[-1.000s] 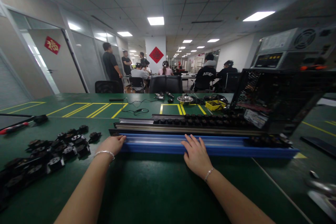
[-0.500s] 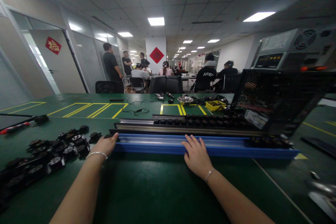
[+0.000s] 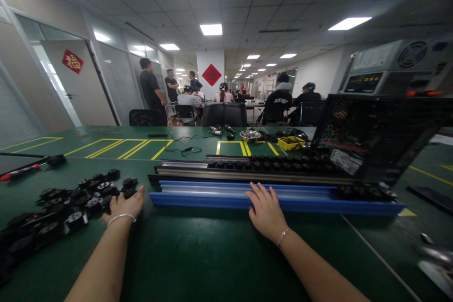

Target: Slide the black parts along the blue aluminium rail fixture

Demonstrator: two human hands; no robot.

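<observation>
A long blue channel rail (image 3: 219, 200) lies across the green table in front of me. Its right end holds a row of small black parts (image 3: 364, 192), and the rest of its trough shows bare metal. My right hand (image 3: 265, 210) rests on the rail's near side near the middle, fingers stretched out and slightly apart. Left of the rail, my left hand (image 3: 125, 207) is at the edge of a pile of black components (image 3: 76, 203), thumb and fingers apart. One black component (image 3: 129, 185) sits just beyond its fingers; nothing shows in its grasp.
Behind the blue rail lie dark rails (image 3: 184, 172), one bearing a row of black parts. An opened computer case (image 3: 382, 137) stands at the right. Farther back are a metal bowl (image 3: 250, 135) and a yellow bin (image 3: 288, 143). A red-handled tool (image 3: 26, 171) lies far left.
My left hand has left the rail's left end, moving left and down to the pile of black components. My right hand has stayed on the rail.
</observation>
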